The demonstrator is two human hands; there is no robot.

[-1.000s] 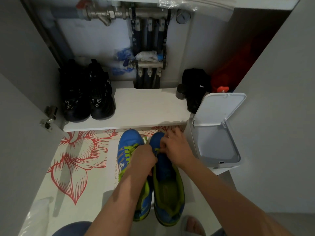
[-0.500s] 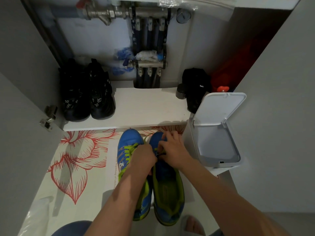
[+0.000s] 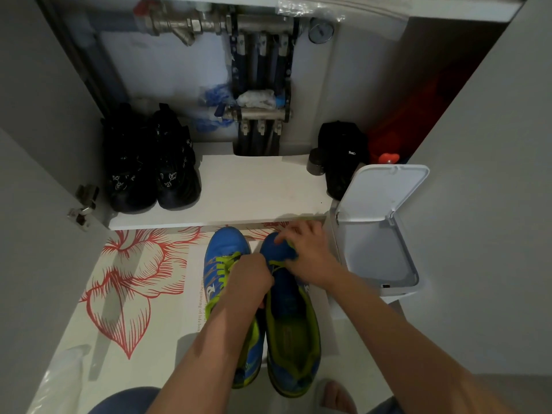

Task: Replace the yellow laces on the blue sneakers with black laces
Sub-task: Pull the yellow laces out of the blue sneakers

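— Tension on the yellow lace (image 3: 278,265) should be kept low. How is it held?
— It is gripped by the left hand (image 3: 249,277), whose fingers are curled closed around it. One thin strand is seen running from that fist across to the right hand (image 3: 310,255). The toe end of the right sneaker (image 3: 291,330) is held down under the right hand's bent fingers and thumb. Whether lace is also pinched beneath that palm cannot be told.
— So what is called for?
— The shoe should be pinned by the right hand while the strand is drawn out by the left. It should be pulled along the line of the last eyelets rather than sideways, so that the tip is not snagged. Short pulls are judged safer than one long one.
— And how does the pair look?
— Both sneakers are set side by side directly beneath the two hands, toes pointing away from the wrists. The right sneaker is nearly stripped: its blue tongue and lime lining lie exposed behind the grip, toward the wrists, and lace is seen only at the toe end. The left sneaker (image 3: 222,249), just outside the left fist, is laced in yellow wherever it shows. No black laces can be made out near the hands
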